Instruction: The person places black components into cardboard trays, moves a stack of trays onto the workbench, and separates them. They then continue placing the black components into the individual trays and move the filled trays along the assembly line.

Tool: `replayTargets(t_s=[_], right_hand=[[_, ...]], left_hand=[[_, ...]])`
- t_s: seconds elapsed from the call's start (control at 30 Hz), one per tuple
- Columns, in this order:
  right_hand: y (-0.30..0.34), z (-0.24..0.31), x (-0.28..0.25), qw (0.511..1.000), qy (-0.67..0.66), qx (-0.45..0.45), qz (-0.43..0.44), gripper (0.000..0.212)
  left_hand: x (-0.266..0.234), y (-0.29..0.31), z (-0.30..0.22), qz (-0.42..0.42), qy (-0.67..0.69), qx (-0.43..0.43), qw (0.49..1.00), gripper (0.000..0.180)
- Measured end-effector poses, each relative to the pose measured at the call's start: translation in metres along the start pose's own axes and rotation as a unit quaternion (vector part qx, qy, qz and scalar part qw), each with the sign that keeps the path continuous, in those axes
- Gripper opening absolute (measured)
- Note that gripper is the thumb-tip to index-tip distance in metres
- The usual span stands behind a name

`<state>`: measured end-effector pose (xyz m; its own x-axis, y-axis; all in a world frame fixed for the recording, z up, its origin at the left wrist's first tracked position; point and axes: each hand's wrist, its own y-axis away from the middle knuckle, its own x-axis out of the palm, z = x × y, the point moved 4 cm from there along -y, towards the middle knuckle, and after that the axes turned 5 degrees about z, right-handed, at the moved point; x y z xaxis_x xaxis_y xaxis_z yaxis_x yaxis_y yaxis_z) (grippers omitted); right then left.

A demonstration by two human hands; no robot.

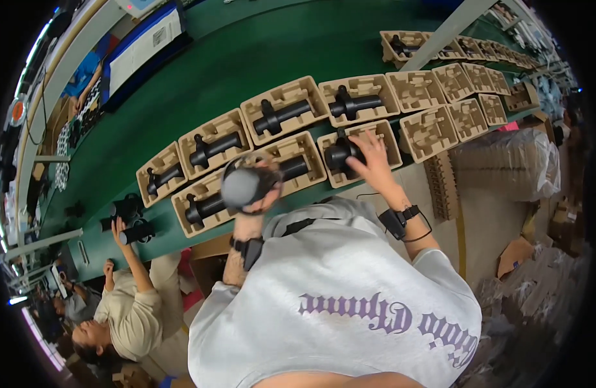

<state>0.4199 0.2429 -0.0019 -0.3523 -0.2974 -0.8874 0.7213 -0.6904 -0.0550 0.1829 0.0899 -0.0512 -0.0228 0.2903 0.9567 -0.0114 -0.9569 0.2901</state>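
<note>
My left hand [269, 196] is closed round a black tube-shaped device [242, 188] with a round grey end. Motion blurs both, above the near row of moulded cardboard trays. My right hand [374, 159] has its thumb and forefinger against another black tube-shaped device [339, 156], its other fingers stretched out. This device sits tilted in a near-row tray [390, 143], its round end toward me. To the left, a similar device [294, 168] lies in its tray [315, 145], partly hidden by my left hand.
More trays [283, 103] with black devices line the green workbench [214, 77]; trays without devices [415, 92] continue right. At left, a co-worker's hand [120, 231] touches black parts [138, 231]. A metal post [443, 35] crosses the far side. Plastic-wrapped stacks [514, 161] stand at right.
</note>
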Motion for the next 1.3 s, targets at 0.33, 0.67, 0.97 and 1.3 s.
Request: replayTargets(t_s=[0.33, 0.67, 0.97, 1.3], right_hand=[[0.026, -0.011, 0.029, 0.997, 0.032, -0.068, 0.009, 0.057], [0.006, -0.009, -0.014, 0.876, -0.475, 0.079, -0.027, 0.055], [0.032, -0.192, -0.109, 0.974, 0.15, 0.119, -0.122, 0.041], [0.039, -0.217, -0.029, 0.972, 0.104, 0.165, -0.134, 0.031]], left_hand=[[0.026, -0.034, 0.067, 0.156, -0.026, 0.029, 0.987, 0.049], [0.036, -0.105, 0.179, -0.081, -0.202, -0.023, 0.976, 0.037], [0.047, -0.08, 0.114, -0.045, -0.492, -0.024, 0.869, 0.029], [0.004, -0.024, 0.071, -0.178, -0.497, 0.081, 0.846, 0.027]])
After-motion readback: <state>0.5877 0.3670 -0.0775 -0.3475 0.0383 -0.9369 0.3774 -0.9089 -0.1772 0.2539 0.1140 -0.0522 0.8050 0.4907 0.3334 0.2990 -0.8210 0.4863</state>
